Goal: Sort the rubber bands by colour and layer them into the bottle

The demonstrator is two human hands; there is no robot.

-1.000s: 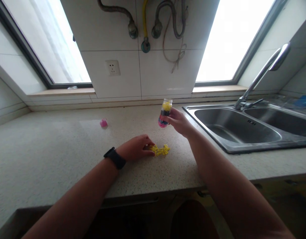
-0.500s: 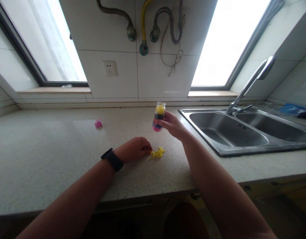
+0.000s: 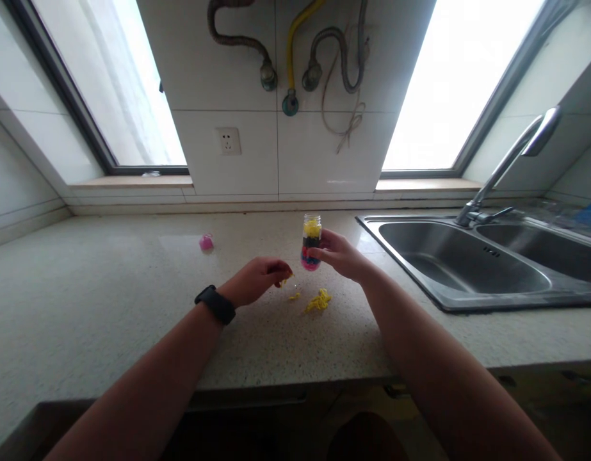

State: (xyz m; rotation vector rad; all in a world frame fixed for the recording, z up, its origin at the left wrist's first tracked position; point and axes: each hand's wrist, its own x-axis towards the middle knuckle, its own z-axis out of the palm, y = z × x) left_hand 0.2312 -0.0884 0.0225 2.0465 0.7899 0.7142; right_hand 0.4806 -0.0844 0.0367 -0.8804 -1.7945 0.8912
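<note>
A clear jar [image 3: 311, 246] stands nearly upright in my right hand [image 3: 342, 255], whose fingers wrap round its side. Its mouth is uncovered, and layers of yellow, black, red and blue pieces show through the wall. My left hand [image 3: 257, 279] pinches a thin yellow elastic band [image 3: 284, 282] to the left of the jar, just above the counter. A small heap of yellow elastic bands [image 3: 319, 300] lies on the counter below the jar. Another yellow elastic band [image 3: 294, 296] lies apart, between that heap and my left hand.
A small pink cap-like object [image 3: 206, 242] lies on the speckled counter [image 3: 146, 282] at the back left. To the right is a steel double sink [image 3: 449, 256] with a tall tap [image 3: 509, 163]. Behind, the tiled wall carries a socket [image 3: 228, 141] and pipes.
My left hand has lifted from the yellow heap with a band in its fingers, and one band now lies apart. The jar is a little lower in view, and the camera view has shifted.
</note>
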